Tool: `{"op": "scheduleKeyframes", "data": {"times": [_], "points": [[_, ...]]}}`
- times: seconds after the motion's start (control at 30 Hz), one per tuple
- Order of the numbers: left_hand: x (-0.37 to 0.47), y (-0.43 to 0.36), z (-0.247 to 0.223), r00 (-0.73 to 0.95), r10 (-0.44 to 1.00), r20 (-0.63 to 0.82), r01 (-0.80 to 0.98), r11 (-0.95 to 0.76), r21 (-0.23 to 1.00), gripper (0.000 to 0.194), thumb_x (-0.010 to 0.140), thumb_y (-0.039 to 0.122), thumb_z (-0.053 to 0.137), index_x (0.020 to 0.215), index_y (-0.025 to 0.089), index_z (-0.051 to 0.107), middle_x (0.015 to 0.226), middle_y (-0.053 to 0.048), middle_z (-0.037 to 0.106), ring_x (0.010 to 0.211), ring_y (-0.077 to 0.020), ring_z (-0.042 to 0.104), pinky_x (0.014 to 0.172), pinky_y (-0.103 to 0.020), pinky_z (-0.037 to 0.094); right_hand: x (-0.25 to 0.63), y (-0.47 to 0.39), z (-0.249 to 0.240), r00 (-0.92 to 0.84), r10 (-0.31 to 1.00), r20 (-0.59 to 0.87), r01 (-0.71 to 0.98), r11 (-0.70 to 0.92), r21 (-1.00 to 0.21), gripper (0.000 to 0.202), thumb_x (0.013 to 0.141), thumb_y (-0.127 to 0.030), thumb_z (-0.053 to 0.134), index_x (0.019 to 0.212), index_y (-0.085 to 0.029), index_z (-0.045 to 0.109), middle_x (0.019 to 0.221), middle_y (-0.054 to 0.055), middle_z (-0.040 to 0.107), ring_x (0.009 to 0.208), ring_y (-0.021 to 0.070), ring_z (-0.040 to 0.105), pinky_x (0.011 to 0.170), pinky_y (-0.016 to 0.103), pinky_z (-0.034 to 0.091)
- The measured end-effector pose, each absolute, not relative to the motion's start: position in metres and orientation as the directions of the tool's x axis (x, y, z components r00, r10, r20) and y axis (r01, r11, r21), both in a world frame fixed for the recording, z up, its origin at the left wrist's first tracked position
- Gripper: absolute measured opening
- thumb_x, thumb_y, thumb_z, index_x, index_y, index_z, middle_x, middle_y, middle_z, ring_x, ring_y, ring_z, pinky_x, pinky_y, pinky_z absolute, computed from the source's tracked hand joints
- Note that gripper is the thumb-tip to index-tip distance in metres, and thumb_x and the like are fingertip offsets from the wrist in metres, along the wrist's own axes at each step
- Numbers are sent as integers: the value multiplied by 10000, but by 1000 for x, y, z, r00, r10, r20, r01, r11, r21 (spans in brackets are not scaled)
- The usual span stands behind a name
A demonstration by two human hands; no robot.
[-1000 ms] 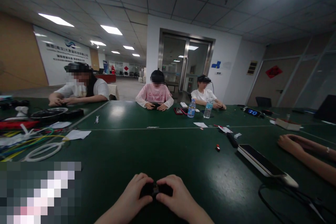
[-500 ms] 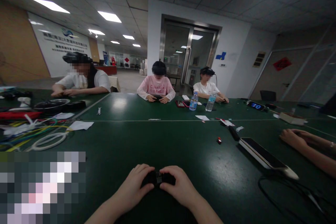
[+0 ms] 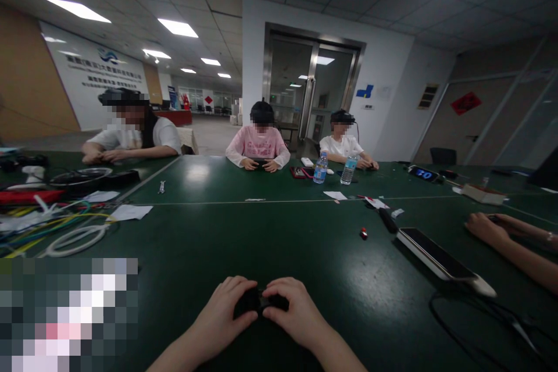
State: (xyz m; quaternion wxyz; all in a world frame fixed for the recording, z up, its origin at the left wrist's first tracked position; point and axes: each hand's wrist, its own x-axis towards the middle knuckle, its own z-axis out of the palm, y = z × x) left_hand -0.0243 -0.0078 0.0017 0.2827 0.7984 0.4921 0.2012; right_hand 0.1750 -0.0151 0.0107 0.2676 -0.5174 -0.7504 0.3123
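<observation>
The small held object (image 3: 262, 300) is black; the desk (image 3: 196, 244) is dark green, crossed by thin pale lines; the flat device (image 3: 436, 251) pairs a white body with a black face; the right bottle's label (image 3: 350, 163) is light blue; one shirt (image 3: 257, 142) is pink with darker lettering.

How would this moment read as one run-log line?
left hand: holds small black object | right hand: holds same object | table: wrench ahead left, two bottles ahead right | nearby: another person's hands at right
</observation>
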Motion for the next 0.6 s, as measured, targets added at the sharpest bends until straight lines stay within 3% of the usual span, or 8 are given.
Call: {"op": "scheduleKeyframes", "data": {"times": [0.6], "points": [[-23,-7,2,445,892,82,665,-391,636,389,736,310,549,1120,247,538,1101,-61,557,1026,-220,489,921,-380,364,173,-15,6,-302,943,138,598,300,-743,235,639,-252,701,868,-293,665,998,-20,653,987,175,546,904,323,339]]}}
